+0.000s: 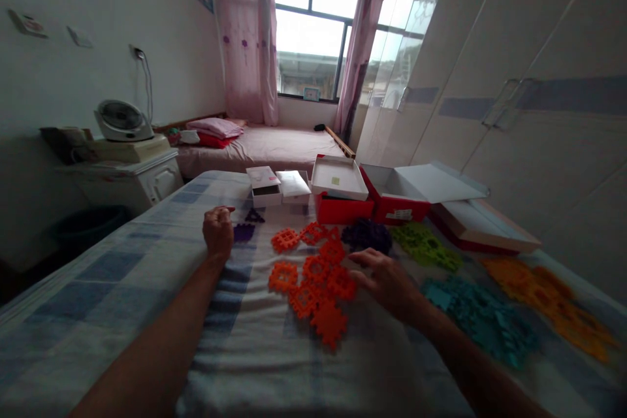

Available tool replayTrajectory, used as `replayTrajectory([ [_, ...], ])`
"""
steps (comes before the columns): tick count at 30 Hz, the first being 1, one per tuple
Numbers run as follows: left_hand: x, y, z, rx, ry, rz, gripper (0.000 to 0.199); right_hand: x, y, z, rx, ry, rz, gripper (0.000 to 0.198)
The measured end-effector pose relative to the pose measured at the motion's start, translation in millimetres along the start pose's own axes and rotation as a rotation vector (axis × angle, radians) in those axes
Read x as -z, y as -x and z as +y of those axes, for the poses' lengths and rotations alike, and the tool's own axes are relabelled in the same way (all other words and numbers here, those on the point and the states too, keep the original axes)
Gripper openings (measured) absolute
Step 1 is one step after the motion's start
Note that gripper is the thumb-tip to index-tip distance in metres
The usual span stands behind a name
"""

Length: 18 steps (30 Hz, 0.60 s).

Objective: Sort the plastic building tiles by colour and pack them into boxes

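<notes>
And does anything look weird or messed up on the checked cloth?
A little: the purple piece and dark triangle lie near the left hand, apart from the dark purple pile beyond the orange pieces. Nothing looks broken, as far as I can see.

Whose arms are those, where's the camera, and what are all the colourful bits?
There's no robot here: the bare arms belong to a person wearing a camera on their head, looking forward and down. On the checked cloth lie flat, notched pieces: orange-red, purple, green, teal and yellow-orange. Boxes stand behind. The right hand looks open beside the orange-red ones. The left hand is curled near smaller purple bits; I can't tell whether it holds anything.
</notes>
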State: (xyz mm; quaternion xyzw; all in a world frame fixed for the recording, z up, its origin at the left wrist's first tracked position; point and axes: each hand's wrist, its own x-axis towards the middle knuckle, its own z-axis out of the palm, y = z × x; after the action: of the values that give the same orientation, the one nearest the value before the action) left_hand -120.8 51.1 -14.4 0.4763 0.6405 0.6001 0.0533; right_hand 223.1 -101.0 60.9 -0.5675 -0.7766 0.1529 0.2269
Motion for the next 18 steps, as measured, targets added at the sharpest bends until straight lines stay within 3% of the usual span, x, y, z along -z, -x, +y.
replayTrajectory([
  [4, 1.7, 2.0, 4.8, -0.009, 0.020, -0.004, 0.034, -21.5, 13.2, -10.4, -0.042, 0.106, -0.069, 0.036],
  [11, 4.9, 3.1, 11.4, -0.009, 0.005, -0.018, 0.033, -32.1, 23.2, -9.3, -0.005, 0.215, -0.011, 0.046],
  [14, 4.8, 2.2, 11.2, -0.008, -0.003, -0.025, 0.034, -33.2, 24.7, -5.2, 0.008, 0.161, 0.003, 0.038],
  [18, 4.4, 1.4, 9.1, -0.008, -0.015, -0.038, 0.034, -26.1, 30.3, 8.1, -0.015, 0.054, 0.120, 0.038],
])
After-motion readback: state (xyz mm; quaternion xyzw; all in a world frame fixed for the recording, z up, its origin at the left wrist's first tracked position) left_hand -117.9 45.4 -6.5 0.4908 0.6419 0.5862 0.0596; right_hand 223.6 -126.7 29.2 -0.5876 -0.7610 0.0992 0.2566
